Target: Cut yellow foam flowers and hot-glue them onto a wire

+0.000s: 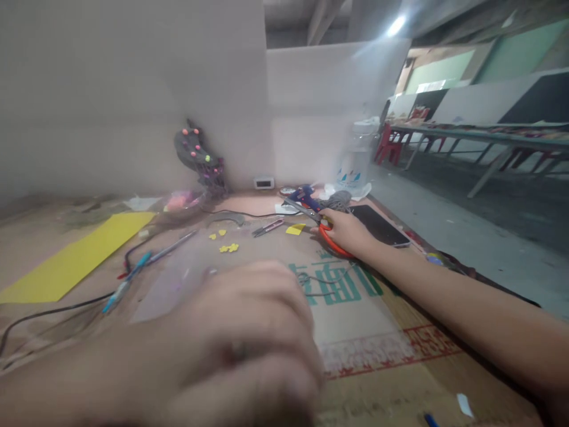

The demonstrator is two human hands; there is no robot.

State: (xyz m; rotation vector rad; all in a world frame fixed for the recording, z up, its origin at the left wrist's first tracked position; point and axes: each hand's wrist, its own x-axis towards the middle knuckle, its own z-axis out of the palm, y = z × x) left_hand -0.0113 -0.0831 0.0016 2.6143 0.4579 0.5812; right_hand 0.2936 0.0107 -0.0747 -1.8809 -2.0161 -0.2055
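My right hand is closed around the orange handles of a pair of scissors, blades pointing to the far left over the table. Close to the camera, my left hand is blurred. Its fingers are curled in, and whatever they may hold is hidden. Small yellow paper flowers lie beyond the left hand. Between them and the scissors are thread snips and a yellow paper scrap. A dark blue glue gun rests just behind the scissors.
A yellow sheet and a blue pen lie at left. A black phone is right of the right hand, near grey yarn. At the back stand a decorated dark object and a clear bottle. Cables cross the table.
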